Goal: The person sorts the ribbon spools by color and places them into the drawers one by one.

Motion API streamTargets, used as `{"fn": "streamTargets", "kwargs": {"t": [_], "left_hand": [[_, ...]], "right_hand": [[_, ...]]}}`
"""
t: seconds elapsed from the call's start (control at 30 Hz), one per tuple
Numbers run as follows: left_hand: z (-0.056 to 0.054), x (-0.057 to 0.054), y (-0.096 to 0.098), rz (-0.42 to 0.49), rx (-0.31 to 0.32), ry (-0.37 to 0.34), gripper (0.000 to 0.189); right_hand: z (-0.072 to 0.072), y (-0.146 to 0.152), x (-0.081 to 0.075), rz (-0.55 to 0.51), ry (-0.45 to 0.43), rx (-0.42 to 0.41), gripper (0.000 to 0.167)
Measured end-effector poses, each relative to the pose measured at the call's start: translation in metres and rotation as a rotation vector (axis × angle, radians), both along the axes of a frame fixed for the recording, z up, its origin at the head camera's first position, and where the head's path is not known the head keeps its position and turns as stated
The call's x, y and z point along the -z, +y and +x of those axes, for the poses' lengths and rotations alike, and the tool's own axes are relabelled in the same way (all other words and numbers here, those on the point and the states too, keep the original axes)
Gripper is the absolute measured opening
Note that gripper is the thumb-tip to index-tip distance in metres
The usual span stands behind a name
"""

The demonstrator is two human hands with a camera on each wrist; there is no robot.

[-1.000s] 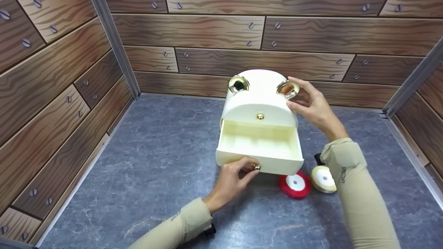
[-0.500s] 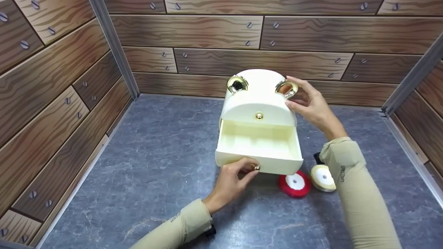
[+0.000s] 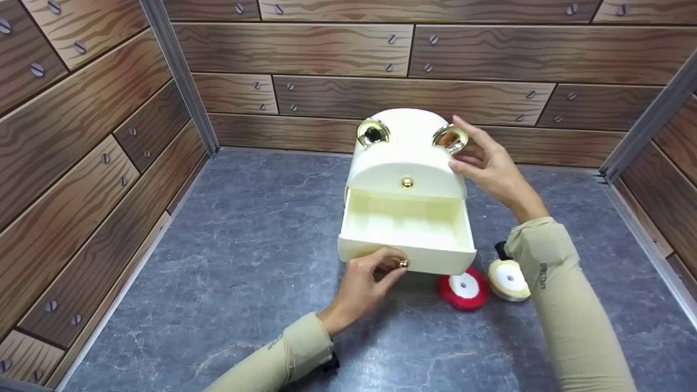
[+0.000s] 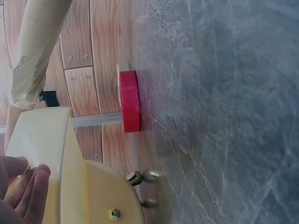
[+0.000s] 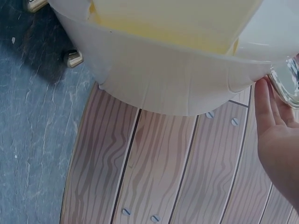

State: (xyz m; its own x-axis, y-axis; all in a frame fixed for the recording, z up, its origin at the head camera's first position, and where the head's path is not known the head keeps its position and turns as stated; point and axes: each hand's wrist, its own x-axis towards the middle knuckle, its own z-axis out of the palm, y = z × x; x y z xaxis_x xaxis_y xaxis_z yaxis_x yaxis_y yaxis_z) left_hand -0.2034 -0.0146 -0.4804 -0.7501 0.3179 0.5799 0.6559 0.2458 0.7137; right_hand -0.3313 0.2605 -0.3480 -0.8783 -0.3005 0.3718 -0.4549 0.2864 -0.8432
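A small cream drawer box (image 3: 411,155) with a rounded top faces me in the head view, one gold ring (image 3: 373,133) and another gold ring (image 3: 451,140) on top like eyes. Its lower drawer (image 3: 435,261) is pulled well out and has nothing in it. My left hand (image 3: 356,286) pinches the gold knob (image 3: 403,263) on that drawer's front. The upper compartment, with its own gold knob (image 3: 407,182), is closed. My right hand (image 3: 495,174) grips the box's upper right side by the ring, thumb in front and fingers partly hidden behind. Gold feet (image 5: 73,58) show underneath in the right wrist view.
A red ribbon spool (image 3: 463,289) lies just right of the drawer's front, partly overlapped by it. Beside it is a cream ribbon spool (image 3: 509,280), partly behind my right sleeve. Wood-patterned walls (image 3: 326,51) enclose the dark marbled tabletop (image 3: 261,228).
Almost nothing differs: the box, drawer and left hand hold their places. My right index finger has lifted slightly by the gold ring.
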Motion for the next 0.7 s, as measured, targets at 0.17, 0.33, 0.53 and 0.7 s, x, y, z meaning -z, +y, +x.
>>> {"fn": "streamTargets", "kwargs": {"t": [0.17,0.33,0.53,0.7], "left_hand": [[0.000,0.000,0.000,0.004,-0.001,-0.004,0.014],[-0.001,0.000,0.000,0.011,0.004,-0.013,0.015],[-0.001,-0.001,0.000,0.009,0.004,-0.037,0.014],[0.000,-0.001,-0.001,0.020,0.004,-0.046,0.015]], "right_hand": [[0.008,0.005,-0.001,0.008,-0.017,0.032,0.089],[0.022,0.023,0.005,0.110,-0.011,0.118,0.080],[0.040,0.056,0.022,0.204,-0.054,0.140,0.059],[0.054,0.084,0.042,0.330,-0.161,0.117,0.059]]}}
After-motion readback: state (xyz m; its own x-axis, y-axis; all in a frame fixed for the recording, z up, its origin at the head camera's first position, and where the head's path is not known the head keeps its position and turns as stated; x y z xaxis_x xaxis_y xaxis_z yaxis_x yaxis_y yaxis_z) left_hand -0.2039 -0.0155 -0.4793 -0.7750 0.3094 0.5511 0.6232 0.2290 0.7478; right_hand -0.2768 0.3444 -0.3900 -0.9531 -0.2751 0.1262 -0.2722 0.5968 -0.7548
